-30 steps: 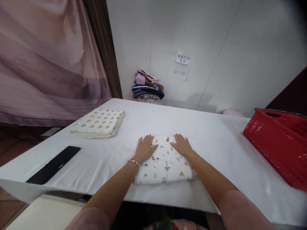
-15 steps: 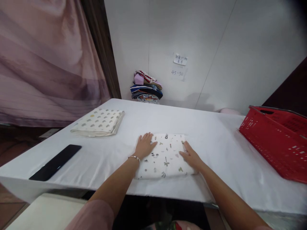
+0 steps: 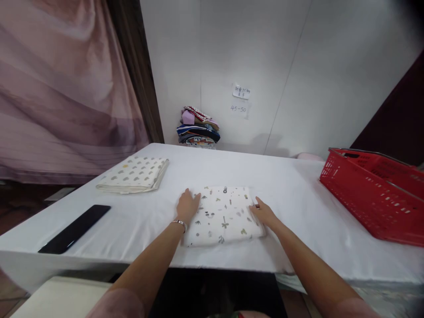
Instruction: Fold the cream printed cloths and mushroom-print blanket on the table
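Observation:
A folded white cloth (image 3: 225, 218) with small grey and green prints lies flat near the front edge of the white-covered table (image 3: 288, 185). At its left edge rests my left hand (image 3: 187, 206), wearing a bracelet, with thumb and fingers apart. My right hand (image 3: 263, 213) is at the cloth's right edge, fingers curled in against it; their tips partly hide at the border, and the grip looks closed on that edge. A second folded cloth (image 3: 135, 174), cream with grey shapes, lies at the back left.
A black phone-like slab (image 3: 75, 229) lies at the table's left front. On the right stands a red perforated basket (image 3: 371, 198). Behind the table a stack of folded fabrics (image 3: 198, 128) is against the wall, near paper notes (image 3: 240, 101). A pink curtain (image 3: 66, 88) hangs left.
My left hand has slid off the cloth's top to its left edge. The fingers of my right hand have drawn in at the right edge. The whole view has shifted slightly.

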Motion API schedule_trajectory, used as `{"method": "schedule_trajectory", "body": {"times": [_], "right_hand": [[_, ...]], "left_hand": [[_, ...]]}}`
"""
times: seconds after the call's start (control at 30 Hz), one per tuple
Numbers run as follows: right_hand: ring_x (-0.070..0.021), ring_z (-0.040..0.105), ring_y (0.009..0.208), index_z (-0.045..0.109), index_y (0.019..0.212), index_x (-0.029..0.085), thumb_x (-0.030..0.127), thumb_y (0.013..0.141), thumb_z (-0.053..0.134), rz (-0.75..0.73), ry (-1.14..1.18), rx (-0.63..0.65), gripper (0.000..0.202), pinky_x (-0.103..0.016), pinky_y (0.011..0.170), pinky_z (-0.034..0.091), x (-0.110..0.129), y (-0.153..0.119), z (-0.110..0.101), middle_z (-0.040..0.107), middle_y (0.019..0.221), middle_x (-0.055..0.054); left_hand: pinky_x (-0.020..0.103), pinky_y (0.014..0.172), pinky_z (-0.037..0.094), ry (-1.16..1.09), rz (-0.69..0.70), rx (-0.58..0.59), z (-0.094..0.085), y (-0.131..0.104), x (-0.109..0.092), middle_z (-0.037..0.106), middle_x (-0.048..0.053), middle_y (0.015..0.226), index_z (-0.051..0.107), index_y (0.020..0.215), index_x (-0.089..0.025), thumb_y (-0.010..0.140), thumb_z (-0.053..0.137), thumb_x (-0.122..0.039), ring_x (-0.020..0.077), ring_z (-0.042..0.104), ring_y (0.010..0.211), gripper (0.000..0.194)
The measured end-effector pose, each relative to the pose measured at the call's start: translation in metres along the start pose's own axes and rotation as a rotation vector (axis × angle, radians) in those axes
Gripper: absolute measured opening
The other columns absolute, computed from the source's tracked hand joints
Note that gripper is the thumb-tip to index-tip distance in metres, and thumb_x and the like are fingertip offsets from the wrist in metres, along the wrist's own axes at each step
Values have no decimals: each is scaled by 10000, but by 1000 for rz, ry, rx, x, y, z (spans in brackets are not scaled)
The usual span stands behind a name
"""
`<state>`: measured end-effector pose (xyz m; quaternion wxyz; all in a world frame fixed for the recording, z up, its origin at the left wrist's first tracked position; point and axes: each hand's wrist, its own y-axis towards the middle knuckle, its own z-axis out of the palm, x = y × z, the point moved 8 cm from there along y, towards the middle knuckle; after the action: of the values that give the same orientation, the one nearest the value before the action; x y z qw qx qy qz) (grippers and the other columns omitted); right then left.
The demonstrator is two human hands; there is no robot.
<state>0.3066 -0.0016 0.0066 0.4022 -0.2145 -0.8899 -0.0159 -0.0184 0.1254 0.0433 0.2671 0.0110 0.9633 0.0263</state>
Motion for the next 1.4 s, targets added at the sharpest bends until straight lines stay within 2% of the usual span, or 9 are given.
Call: {"method": "schedule_trajectory", "body": {"times": [0.17,0.27,0.4,0.57,0.7,0.8,0.93,1.17,1.4], "right_hand": [[-268,556,1072,317,1404,146,384,761,548,-17,-110,-43,724,-365,892,423,17,12,2,582,1210,-125],[-246,561,1063,305,1408,187,338,758,540,-48,-112,-61,708,-348,894,422,20,12,9,575,1228,-93],[-210,605,934,270,1419,180,337,757,538,-60,44,-95,731,-325,837,455,24,11,14,636,1089,-69],[-179,612,887,281,1402,140,368,776,527,-64,210,-117,710,-294,809,465,29,16,19,641,1011,-66],[-180,616,767,447,1258,161,445,792,490,-15,272,-90,547,-287,660,488,14,6,20,647,867,-48],[-159,574,628,565,980,188,495,795,458,-15,328,-74,374,-267,541,455,4,-8,19,618,740,-21],[-141,518,587,526,706,207,508,780,468,-82,320,-132,315,-253,540,422,10,-15,14,562,644,7],[-156,534,665,508,656,209,472,783,465,-142,80,-237,295,-258,611,373,34,10,7,584,663,9],[-151,509,638,474,602,208,361,795,443,-115,-32,-241,248,-251,593,332,31,24,15,564,624,4]], "left_hand": [[393,807,446,-21,-120,209,9,-4,9,600,207,1147,439,1222,-131,778,454,-606,315,587,1038,651],[380,790,452,-34,-73,162,3,1,1,606,194,1146,415,1248,-144,762,499,-587,310,591,1032,663],[377,797,448,-33,20,41,-16,25,-16,624,170,1116,319,1329,-163,773,503,-561,309,593,1024,708],[381,853,431,-3,-116,112,-11,48,2,551,227,1219,227,1375,-81,800,488,-514,321,539,1116,766],[412,925,402,61,-28,103,-6,32,4,428,222,1355,218,1393,-67,829,418,-529,326,448,1214,755],[438,1016,323,190,141,45,-6,9,-9,339,185,1431,297,1373,-94,845,407,-494,311,339,1297,672],[471,1071,233,314,382,14,6,-20,-30,339,143,1443,432,1301,-144,854,403,-481,291,272,1334,560],[527,1060,219,358,482,-79,18,-33,-32,427,131,1388,488,1262,-151,887,320,-451,304,304,1309,509],[528,1062,217,318,472,-86,17,-33,-31,432,128,1385,493,1260,-157,882,333,-450,306,309,1307,505]]}}
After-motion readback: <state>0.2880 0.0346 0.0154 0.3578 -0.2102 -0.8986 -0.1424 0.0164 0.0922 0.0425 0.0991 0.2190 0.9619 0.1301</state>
